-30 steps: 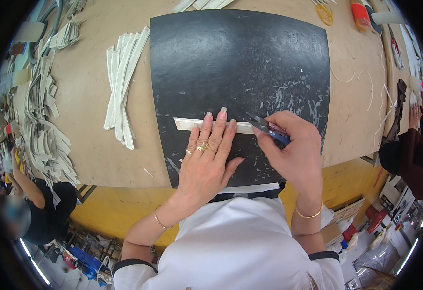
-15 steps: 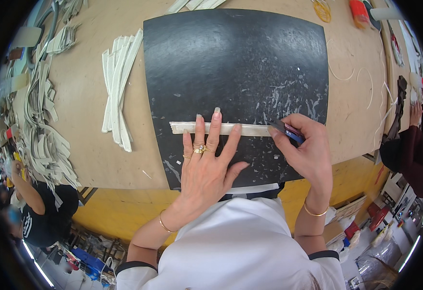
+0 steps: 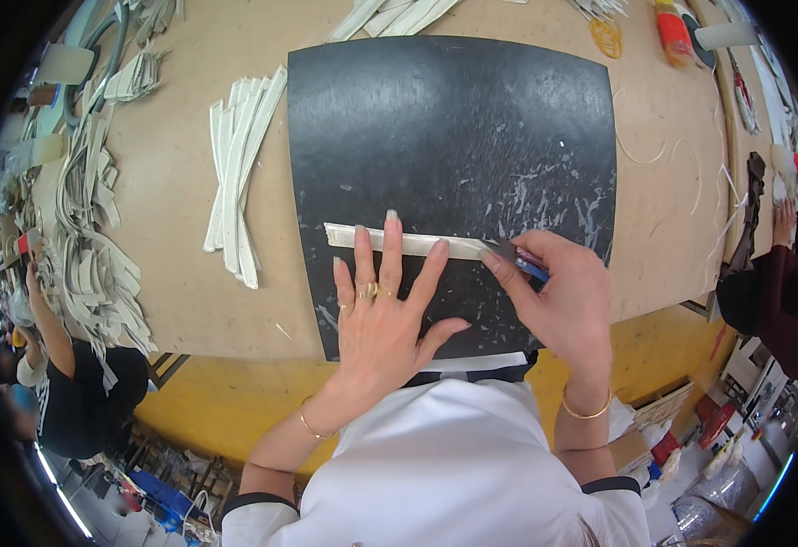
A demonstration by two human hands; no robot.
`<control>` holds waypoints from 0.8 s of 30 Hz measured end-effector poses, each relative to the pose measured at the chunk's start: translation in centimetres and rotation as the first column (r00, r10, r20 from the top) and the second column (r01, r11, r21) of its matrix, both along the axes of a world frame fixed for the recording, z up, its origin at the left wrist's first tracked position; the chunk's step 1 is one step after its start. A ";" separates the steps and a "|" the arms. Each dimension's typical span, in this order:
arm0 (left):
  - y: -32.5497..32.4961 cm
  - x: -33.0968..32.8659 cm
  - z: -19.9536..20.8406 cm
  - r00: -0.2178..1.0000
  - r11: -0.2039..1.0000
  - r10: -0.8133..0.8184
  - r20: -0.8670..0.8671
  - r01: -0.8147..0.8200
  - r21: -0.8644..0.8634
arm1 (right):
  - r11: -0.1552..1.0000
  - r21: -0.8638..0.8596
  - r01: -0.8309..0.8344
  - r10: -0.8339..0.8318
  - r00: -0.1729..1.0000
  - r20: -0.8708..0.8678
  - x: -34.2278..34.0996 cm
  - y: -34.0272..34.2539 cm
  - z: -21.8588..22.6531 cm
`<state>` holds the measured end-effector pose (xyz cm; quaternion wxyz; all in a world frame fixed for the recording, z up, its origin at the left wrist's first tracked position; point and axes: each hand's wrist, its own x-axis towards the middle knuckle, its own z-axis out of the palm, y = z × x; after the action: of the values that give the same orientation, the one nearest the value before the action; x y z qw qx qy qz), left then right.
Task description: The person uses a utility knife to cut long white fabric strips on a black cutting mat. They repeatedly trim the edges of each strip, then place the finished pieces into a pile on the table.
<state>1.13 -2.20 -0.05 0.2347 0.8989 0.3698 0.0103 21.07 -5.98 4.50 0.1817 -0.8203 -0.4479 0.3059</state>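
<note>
Holding down a white strip (image 3: 415, 243), laid left to right on the near half of the black mat (image 3: 453, 118), with the left hand (image 3: 379, 333) spread wide. Gripping dark snips (image 3: 503, 248) in the right hand (image 3: 560, 301), narrowed around them at the strip's right end. Having a bundle of strips (image 3: 239, 173) left of the mat, on the tan table (image 3: 175, 305), and a pale heap (image 3: 93, 269) farther left.

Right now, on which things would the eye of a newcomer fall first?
The large black mat probably catches the eye first, dark against the tan table. Across its nearer half lies a white strip, with the spread left hand over it and the right hand at its right end, holding small snips. Left of the mat lies a loose pile of white strips.
</note>
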 end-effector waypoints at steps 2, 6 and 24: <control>-0.4 -0.2 0.4 1.000 0.999 -0.021 0.006 0.021 0.035 | 1.000 0.005 -0.012 0.012 1.000 -0.003 -0.4 0.3 -0.1; -0.7 0.6 0.1 0.997 0.996 0.068 0.041 -0.065 -0.069 | 0.999 0.048 -0.023 0.023 1.000 -0.003 -0.8 0.7 0.0; -0.9 1.1 -0.6 0.992 0.999 0.021 0.125 -0.016 -0.041 | 0.994 -0.014 -0.105 0.105 0.994 0.004 -0.9 1.0 0.4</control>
<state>2.23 -3.12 -0.65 0.2751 0.8882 0.3628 0.0616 20.21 -4.93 4.94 0.1588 -0.7974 -0.4889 0.3161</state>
